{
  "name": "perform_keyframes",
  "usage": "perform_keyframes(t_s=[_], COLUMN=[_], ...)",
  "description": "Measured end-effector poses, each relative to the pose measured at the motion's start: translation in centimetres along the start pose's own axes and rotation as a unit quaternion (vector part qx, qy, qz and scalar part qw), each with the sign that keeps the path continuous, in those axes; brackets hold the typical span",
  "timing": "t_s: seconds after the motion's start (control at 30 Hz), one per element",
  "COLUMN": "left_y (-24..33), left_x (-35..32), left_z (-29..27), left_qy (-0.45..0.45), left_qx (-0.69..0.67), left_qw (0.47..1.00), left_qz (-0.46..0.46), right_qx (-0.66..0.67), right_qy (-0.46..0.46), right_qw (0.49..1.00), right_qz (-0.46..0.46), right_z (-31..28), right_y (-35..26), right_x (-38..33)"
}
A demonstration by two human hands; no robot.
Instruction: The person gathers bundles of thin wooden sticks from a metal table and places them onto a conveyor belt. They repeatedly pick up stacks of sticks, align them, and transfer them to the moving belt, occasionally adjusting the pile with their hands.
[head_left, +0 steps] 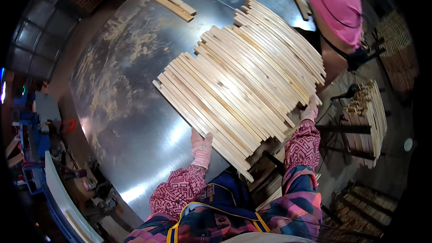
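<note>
Touching the left edge of the slats (238,78), the left hand (201,149) is partly open, fingers bent; whether it grips I cannot tell. The right hand (309,110), half curled, meets the slats' near ends at the right, its grip likewise unclear. The slats lie side by side, ends uneven, on the metal table (130,108). Beyond lie two strips (171,6), and a person (337,9) in pink stands far right
</note>
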State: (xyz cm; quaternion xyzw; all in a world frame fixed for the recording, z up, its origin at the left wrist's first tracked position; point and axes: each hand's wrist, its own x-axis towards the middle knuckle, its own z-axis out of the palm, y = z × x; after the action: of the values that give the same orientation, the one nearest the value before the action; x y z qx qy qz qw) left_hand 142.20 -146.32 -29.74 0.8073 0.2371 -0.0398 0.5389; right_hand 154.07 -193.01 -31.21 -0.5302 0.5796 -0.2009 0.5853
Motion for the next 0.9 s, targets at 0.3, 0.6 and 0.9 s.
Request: perform_keyframes(t_s=[0.3, 0.6, 0.9], left_y=[-0.8, 0.0, -0.9], left_x=[1.8, 11.2, 10.8], left_z=[0.0, -15.7, -14.9], left_qy=[0.075, 0.017, 0.004], left_qx=[0.078, 0.172, 0.211], left_qw=[0.994, 0.983, 0.977], left_qz=[-0.017, 0.057, -0.017], right_qx=[-0.503, -0.519, -0.640], right_qy=[0.026, -0.180, -0.159], right_qw=[0.746, 0.651, 0.684], right_qz=[-0.436, -0.523, -0.313], right_z=[-2.6, -10.7, 12.7], right_y=[5.1, 14.9, -0.7], right_x=[-2.0, -12.6, -21.5])
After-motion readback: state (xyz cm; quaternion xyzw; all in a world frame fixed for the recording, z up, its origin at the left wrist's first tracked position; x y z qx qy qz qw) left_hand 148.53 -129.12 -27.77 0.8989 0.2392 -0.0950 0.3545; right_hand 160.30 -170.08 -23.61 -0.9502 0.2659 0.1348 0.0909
